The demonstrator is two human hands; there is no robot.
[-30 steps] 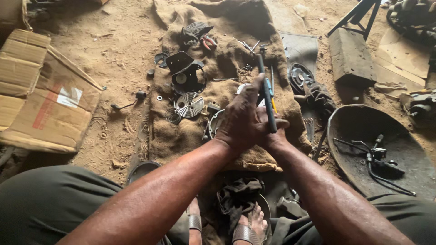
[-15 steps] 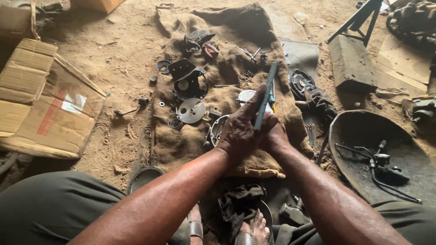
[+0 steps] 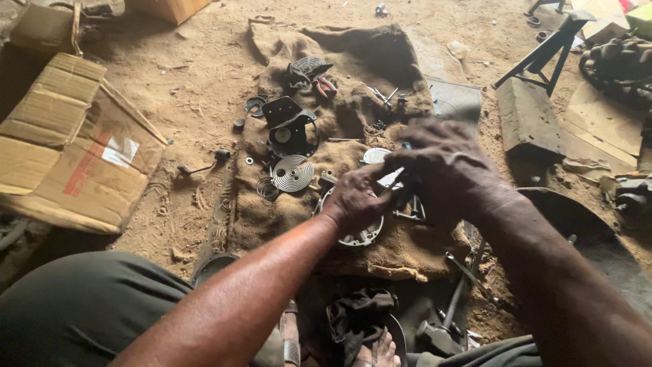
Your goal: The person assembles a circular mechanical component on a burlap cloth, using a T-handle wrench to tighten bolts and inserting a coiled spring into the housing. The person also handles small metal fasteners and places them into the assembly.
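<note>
My left hand (image 3: 354, 201) is closed on the rim of a round metal plate (image 3: 363, 238) that lies on a burlap sack (image 3: 401, 251). My right hand (image 3: 445, 166), blurred by motion, sits just right of it, closed on a thin dark tool (image 3: 402, 194) whose tip points down between the two hands. The hands touch each other over the plate. Most of the plate and the tool is hidden by my fingers.
Loose parts lie on the sack: a ribbed metal disc (image 3: 293, 173), a black bracket (image 3: 288, 126), red-handled pliers (image 3: 324, 85). Flattened cardboard (image 3: 61, 163) lies left. A dark round pan (image 3: 574, 217), a metal stand (image 3: 543, 51) and a wrench (image 3: 468, 273) are right.
The long dark tool, upright above my hands before, has swung down. My right hand has risen over the left, and the view has moved closer to the work.
</note>
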